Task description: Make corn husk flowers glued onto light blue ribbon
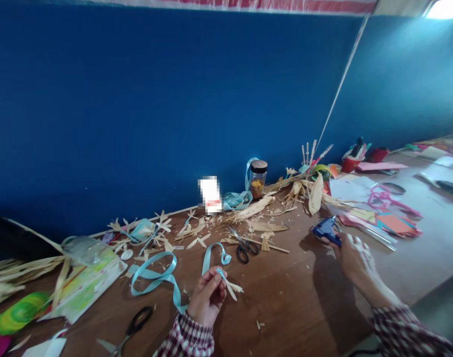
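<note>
Pinched between the thumb and fingers of my left hand (pixel 208 292) is a small dried-husk flower (pixel 234 288), pale husk strips with light blue ribbon around the stem. The loose blue ribbon (pixel 172 280) trails behind that hand in curls on the brown table. Over to the right, my right hand (pixel 360 263) is closed on a blue hot glue gun (pixel 326 231), its nozzle turned away from me. Part of the handle is hidden by my fingers. Small scissors with black handles (pixel 245 249) lie between the two hands, farther back.
Husk scraps (pixel 256 208) litter the table's back edge by a black-lidded jar (pixel 258 178). Another pair of scissors (pixel 139 320) lies front left, near a painted board (pixel 88 282). Clear glue sticks (pixel 371 230) and coloured paper (pixel 397 224) lie at right.
</note>
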`<state>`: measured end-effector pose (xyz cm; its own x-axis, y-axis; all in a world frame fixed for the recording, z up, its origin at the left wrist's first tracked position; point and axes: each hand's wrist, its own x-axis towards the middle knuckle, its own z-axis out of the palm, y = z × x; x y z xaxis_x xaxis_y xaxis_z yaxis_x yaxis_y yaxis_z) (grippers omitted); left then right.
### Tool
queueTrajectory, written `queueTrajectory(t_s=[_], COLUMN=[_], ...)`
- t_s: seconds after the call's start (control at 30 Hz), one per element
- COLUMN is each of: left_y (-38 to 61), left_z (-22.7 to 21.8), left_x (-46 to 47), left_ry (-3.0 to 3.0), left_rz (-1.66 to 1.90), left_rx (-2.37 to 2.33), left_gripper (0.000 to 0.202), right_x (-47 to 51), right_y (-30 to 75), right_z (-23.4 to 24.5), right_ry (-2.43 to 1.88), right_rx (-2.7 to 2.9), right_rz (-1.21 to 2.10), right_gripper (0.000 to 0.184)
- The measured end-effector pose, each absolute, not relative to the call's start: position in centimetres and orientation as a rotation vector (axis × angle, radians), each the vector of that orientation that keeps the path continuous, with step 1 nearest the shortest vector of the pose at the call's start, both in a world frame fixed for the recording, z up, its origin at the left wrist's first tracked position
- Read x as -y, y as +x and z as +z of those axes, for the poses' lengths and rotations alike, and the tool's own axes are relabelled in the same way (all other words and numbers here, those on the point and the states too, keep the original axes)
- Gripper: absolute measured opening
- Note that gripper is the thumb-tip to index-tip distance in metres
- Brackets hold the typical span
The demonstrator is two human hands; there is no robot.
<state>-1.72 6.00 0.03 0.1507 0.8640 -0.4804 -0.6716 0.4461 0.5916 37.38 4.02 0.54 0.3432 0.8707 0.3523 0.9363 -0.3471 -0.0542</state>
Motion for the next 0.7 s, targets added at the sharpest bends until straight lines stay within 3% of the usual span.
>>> queueTrajectory(t_s=[0.13, 0.37, 0.7], left_y=[-1.7, -1.4, -1.5], left_z=[0.7, 0.8, 0.1], left_x=[-5.8, -5.4, -5.8], left_ry=[0.295, 0.404, 0.304], left_rz=[1.079, 0.998, 1.026], left_rx=[-0.819, -0.834, -0.846], left_gripper=[0.033, 0.039, 0.03], right_x=[-3.9, -4.5, -3.4], right_y=[36.9, 35.8, 31.6], right_z=[2.6, 4.4, 7.4], right_ry=[-2.147, -1.704, -1.37], right_rx=[1.555, 1.006, 0.61], right_rz=[-0.328, 0.478, 0.997], right_gripper=[0.03, 0.043, 0.026])
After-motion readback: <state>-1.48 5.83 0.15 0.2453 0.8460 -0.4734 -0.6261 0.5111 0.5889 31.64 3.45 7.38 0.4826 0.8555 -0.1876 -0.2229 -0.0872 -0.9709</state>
